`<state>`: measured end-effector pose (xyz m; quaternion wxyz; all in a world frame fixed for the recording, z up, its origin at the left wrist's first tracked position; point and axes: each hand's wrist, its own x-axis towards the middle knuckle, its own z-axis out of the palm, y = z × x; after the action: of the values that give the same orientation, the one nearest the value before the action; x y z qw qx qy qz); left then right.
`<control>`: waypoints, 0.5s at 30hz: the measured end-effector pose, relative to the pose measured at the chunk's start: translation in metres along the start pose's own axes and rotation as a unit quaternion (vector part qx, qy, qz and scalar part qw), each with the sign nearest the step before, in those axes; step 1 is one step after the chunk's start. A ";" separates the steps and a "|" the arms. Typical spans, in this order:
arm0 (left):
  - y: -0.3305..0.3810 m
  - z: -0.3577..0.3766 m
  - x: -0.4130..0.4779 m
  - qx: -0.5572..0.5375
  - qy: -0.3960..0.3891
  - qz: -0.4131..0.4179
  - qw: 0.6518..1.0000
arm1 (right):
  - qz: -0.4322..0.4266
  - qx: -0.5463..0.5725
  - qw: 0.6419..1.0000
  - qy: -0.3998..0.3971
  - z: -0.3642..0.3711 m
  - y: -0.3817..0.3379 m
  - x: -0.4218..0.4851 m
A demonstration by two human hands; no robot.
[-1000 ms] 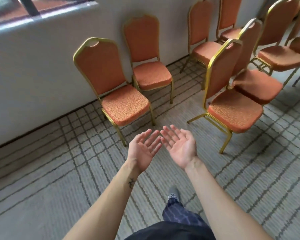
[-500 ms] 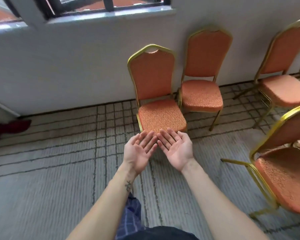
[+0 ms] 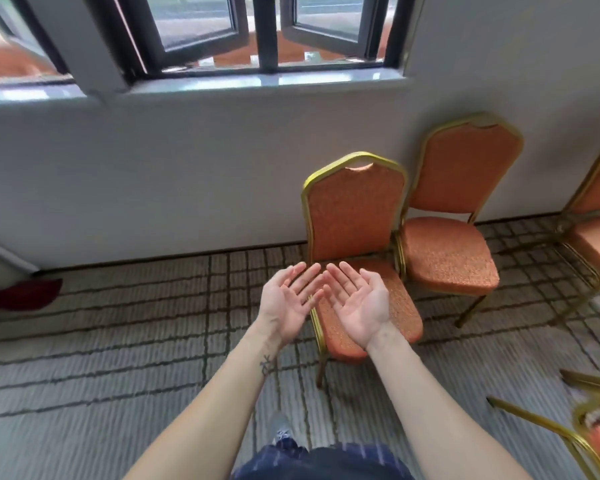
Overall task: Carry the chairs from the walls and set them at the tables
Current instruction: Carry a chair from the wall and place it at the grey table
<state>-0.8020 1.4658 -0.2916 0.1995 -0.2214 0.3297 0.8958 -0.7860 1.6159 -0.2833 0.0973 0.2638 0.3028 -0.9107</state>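
Note:
An orange padded chair with a gold frame (image 3: 355,216) stands against the white wall under the window, its seat facing me. My left hand (image 3: 289,301) and my right hand (image 3: 359,301) are held out side by side, palms up and fingers straight, in front of that chair's seat and holding nothing. A second orange chair (image 3: 454,216) stands just to its right against the wall. No table is in view.
A third chair (image 3: 594,233) shows at the right edge. Gold legs of another chair (image 3: 548,427) lie at the lower right. A dark red cloth (image 3: 18,299) sits on the patterned carpet at the left. The window (image 3: 257,32) is open above.
The view has swung left and closer to the wall; the nearest chair now sits right of centre behind my hands. Both hands stay palms up and empty.

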 end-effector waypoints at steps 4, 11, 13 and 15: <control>0.058 0.000 0.037 -0.002 0.000 -0.001 1.000 | -0.002 -0.001 1.000 -0.002 0.051 0.000 0.049; 0.118 0.000 0.119 0.005 0.011 -0.013 1.000 | 0.004 -0.010 1.000 -0.004 0.099 -0.011 0.139; 0.134 0.007 0.144 0.008 0.002 -0.013 1.000 | 0.002 -0.014 1.000 -0.011 0.110 -0.017 0.165; 0.152 0.014 0.180 0.015 0.002 -0.011 1.000 | -0.002 -0.009 1.000 -0.008 0.120 -0.026 0.202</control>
<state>-1.0298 1.4066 -0.3007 0.2117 -0.2234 0.3409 0.8883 -1.0156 1.5607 -0.2986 0.1004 0.2555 0.3107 -0.9100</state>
